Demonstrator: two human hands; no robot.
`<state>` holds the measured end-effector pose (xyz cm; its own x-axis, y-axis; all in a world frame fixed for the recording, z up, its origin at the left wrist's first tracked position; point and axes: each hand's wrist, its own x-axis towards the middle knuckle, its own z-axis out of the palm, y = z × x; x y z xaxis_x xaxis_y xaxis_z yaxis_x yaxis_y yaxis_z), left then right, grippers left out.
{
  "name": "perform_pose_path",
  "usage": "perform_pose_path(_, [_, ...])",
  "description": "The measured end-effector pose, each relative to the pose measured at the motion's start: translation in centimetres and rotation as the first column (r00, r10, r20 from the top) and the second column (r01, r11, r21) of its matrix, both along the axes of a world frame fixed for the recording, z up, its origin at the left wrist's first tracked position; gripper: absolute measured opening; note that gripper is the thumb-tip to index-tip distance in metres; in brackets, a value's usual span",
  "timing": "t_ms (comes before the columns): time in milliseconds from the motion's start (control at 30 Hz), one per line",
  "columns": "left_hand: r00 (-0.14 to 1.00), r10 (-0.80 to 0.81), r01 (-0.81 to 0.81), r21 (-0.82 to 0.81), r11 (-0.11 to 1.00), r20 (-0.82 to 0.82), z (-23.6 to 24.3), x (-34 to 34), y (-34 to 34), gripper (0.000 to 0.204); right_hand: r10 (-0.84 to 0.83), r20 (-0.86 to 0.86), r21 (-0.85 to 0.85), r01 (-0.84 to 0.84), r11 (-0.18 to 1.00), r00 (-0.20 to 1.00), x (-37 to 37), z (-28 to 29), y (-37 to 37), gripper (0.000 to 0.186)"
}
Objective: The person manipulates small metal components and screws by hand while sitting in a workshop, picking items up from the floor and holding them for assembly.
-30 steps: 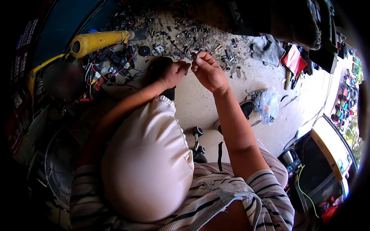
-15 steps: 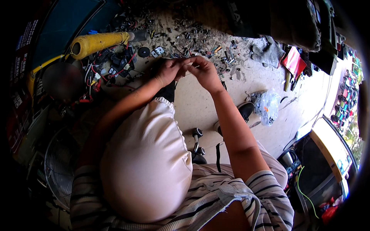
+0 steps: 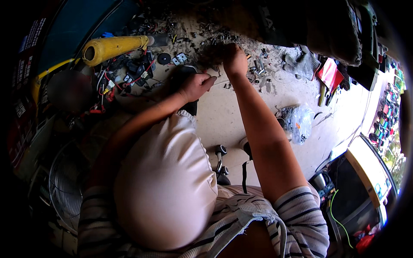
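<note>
My left hand (image 3: 198,87) is closed, thumb pressed against the curled fingers, just above a dark shoe (image 3: 184,74). Whatever it may hold is hidden. Farther forward, my right hand (image 3: 235,62) reaches down to a dark scatter of small metal parts (image 3: 217,33) on the floor. Its fingertips are hidden behind the hand and in shadow, so what they touch is not visible. Below my left hand bulges smooth, pale cloth (image 3: 165,185) with a gathered edge.
A yellow tube (image 3: 114,49) lies at the far left above tangled wires (image 3: 140,77) and a black disc (image 3: 164,58). Right of my hands are a grey cloth (image 3: 301,63), a red packet (image 3: 330,74) and a clear plastic bag (image 3: 300,124). A fan (image 3: 64,185) stands at lower left.
My hands were together, fingers meeting; now they are apart. The right hand has moved forward to the small parts, and the left has shifted slightly down and right.
</note>
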<state>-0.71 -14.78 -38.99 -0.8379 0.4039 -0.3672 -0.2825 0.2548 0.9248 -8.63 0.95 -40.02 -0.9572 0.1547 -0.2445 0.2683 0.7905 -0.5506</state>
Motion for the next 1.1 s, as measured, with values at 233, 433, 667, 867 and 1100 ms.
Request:
perform_pose_path(233, [1.000, -0.015, 0.014, -0.035, 0.999, -0.027, 0.0, 0.1, 0.0, 0.034, -0.092, 0.058, -0.629, 0.108, 0.770, 0.994, 1.1, 0.1, 0.7, 0.015])
perform_pose_path(433, [0.997, 0.061, -0.060, 0.018, 0.998, -0.054, -0.4, 0.3, 0.2, 0.033, -0.050, 0.483, -0.875, 0.484, 0.012, 0.874, 2.7, 4.9, -0.5, 0.016])
perform_pose_path(667, [0.998, 0.030, -0.030, -0.002, 1.000, -0.061, -0.7, 0.3, 0.2, 0.031, 0.054, 0.414, -0.907, 0.417, -0.056, 0.909, 3.0, 6.5, -1.0, 0.016])
perform_pose_path(867, [0.999, -0.020, 0.020, 0.009, 1.000, -0.041, -0.9, 0.2, 0.0, 0.033, 0.081, 0.417, -0.905, 0.422, -0.058, 0.905, 3.0, 6.2, -1.0, 0.016])
perform_pose_path(1100, [0.948, 0.133, -0.204, 0.232, 0.951, 0.289, 0.0, -0.4, -0.1, 0.038, 0.080, 0.402, -0.915, 0.403, 0.004, 0.912, 3.3, 5.9, -0.7, 0.015])
